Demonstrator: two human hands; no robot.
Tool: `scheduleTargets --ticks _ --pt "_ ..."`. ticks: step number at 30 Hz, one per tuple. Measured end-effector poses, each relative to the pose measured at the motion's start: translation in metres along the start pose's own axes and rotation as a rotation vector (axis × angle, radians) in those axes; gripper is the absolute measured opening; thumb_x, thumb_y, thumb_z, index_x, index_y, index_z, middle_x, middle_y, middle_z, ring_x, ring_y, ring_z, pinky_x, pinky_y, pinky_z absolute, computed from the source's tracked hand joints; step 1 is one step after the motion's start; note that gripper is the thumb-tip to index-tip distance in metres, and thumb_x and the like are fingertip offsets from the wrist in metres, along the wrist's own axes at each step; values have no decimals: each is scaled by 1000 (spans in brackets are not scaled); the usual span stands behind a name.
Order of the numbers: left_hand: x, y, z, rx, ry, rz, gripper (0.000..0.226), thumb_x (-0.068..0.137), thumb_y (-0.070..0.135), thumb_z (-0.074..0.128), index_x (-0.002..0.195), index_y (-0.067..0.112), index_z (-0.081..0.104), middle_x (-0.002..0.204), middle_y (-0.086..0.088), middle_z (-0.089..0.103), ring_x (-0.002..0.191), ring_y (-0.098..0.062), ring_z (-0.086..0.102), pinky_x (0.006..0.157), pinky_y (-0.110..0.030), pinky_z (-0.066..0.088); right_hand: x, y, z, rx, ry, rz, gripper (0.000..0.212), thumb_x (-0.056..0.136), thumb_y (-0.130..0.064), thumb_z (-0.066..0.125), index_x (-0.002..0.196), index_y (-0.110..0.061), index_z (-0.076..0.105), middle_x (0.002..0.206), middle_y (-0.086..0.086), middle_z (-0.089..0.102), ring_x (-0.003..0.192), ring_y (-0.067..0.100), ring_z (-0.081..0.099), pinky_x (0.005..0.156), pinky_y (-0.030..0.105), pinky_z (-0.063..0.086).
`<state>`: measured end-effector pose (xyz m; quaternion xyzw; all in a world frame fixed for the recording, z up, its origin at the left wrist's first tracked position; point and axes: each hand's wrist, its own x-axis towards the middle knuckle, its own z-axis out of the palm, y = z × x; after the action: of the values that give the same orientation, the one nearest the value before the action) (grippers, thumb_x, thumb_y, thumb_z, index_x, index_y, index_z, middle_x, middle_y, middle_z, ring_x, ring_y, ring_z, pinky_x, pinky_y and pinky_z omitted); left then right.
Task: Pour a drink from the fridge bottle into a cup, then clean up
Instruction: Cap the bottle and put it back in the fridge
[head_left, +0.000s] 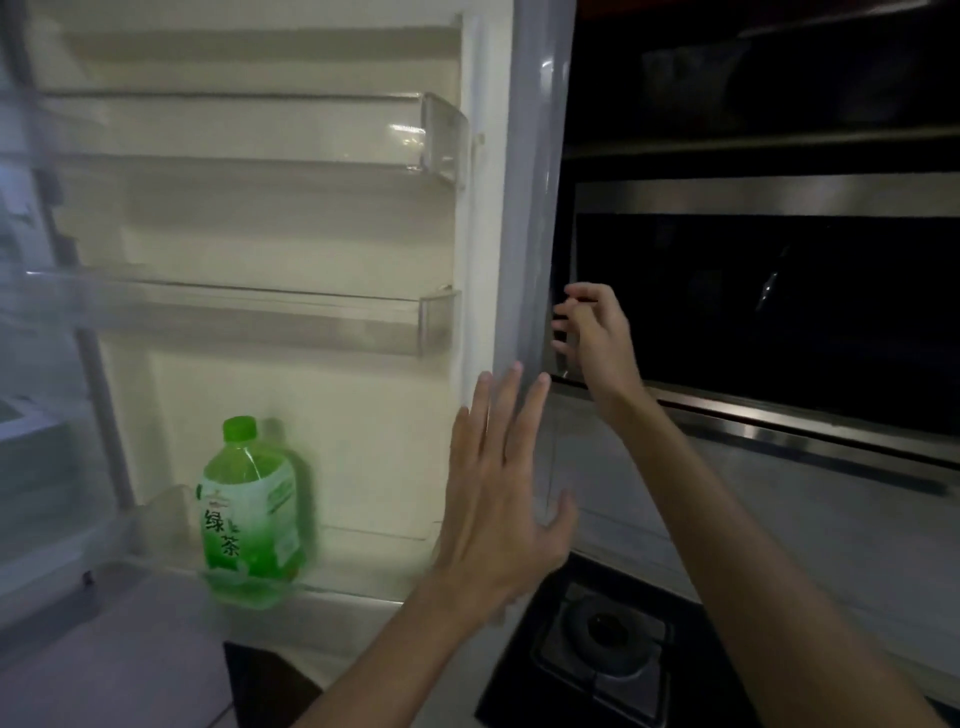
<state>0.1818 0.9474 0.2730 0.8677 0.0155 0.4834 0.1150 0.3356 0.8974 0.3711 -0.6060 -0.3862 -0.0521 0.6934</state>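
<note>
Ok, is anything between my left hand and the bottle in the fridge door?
Nothing visible. The open left hand is right of the bottle, bare door between them. Only the low clear shelf rail fronts the bottle's base; its body is free.

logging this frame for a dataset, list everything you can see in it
green plastic tea bottle: one, green, upright in the lowest door shelf
clear plastic door shelves: three, transparent, on the door's inside
white fridge door: one, white, open, left
black gas burner: one, black, lower right
steel and black glass hood: one, right
left hand: one, fingers straight, by the door's edge
right hand: one, fingers curled at the door's outer edge, grip unclear
</note>
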Motion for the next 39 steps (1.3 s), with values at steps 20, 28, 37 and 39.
scheduleTargets --ticks 20,28,37,39 --pt "19 6 -1 192 -73 -165 91 80 53 42 156 35 -5 165 6 -17 150 -17 -22 122 -45 -6 28 -19 10 173 -202 144 37 105 -43 28 134 -28 46 132 3 58 119 17 56 107 41 43" --pt "12 13 -16 236 -36 -160 93 80 48 48 157 32 0 166 2 -11 151 -22 -19 123 -47 -2 12 -31 5 84 -256 122 53 97 -56 34 136 -24 49 133 12 58 119 27 59 105 52 44" --pt "-9 30 -46 259 129 -228 95 83 40 56 157 30 -1 166 -2 -14 152 -23 -14 123 -45 3 -16 -70 5 -23 -427 -148 45 106 -41 28 126 -10 54 117 15 65 102 24 66 82 37 58" --pt "-18 33 -55 219 203 -241 97 83 34 61 158 28 0 166 -2 -12 153 -22 -10 124 -45 8 -26 -79 11 11 -429 -238 43 106 -33 31 120 1 54 109 25 63 91 29 65 74 34 56"
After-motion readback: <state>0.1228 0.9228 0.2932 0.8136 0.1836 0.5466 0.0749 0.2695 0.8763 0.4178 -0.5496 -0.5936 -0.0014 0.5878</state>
